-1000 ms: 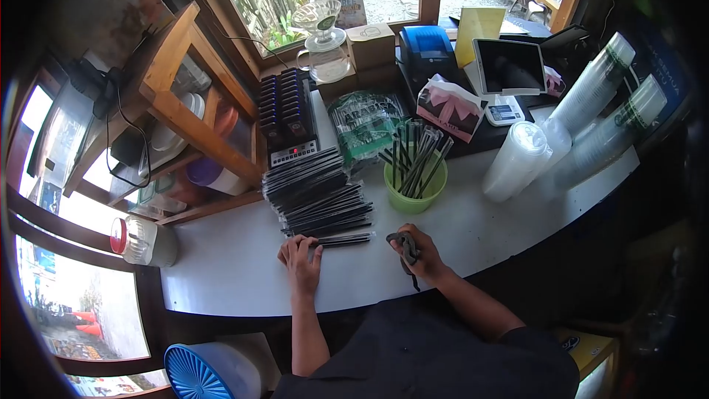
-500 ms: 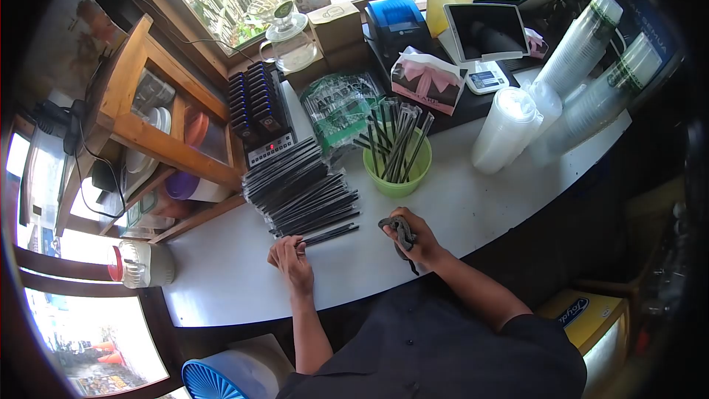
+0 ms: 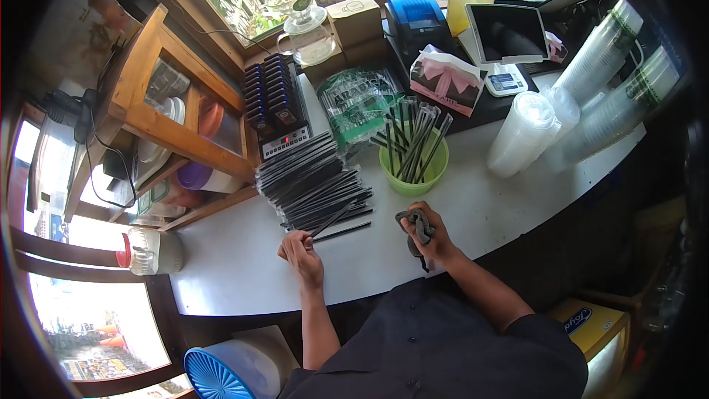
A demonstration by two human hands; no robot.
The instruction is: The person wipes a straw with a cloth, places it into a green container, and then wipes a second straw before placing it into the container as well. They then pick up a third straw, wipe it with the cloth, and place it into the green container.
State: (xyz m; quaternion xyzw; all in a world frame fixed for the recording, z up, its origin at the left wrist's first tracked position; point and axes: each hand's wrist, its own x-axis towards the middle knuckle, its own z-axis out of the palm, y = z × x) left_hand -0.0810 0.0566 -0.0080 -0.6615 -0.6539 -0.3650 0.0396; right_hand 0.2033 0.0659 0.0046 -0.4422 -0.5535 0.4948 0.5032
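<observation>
My left hand point(image 3: 302, 257) is at the near end of the straw pile, fingers curled on a black straw point(image 3: 331, 222) that angles up to the right. Just beyond lies a wide pile of black wrapped straws point(image 3: 314, 185). Another straw point(image 3: 347, 231) rests on the white counter beside my fingers. My right hand point(image 3: 436, 239) grips a dark grey, looped, flexible item point(image 3: 422, 224) whose tail hangs toward the counter edge. Above this hand stands a green tub point(image 3: 415, 181) with several wrapped straws upright in it.
Stacked plastic cups point(image 3: 523, 133) stand at the right. A green coffee bag point(image 3: 358, 107), tissue box point(image 3: 447, 82), blue-topped printer point(image 3: 419, 22) and glass carafe point(image 3: 310, 41) line the back. On the left are a wooden cabinet point(image 3: 199, 144) and a red-lidded jar point(image 3: 156, 251).
The view has shifted, so the counter items appear farther right. A straw at my left fingers now tilts up across the pile's near edge. My right hand still grips the grey item.
</observation>
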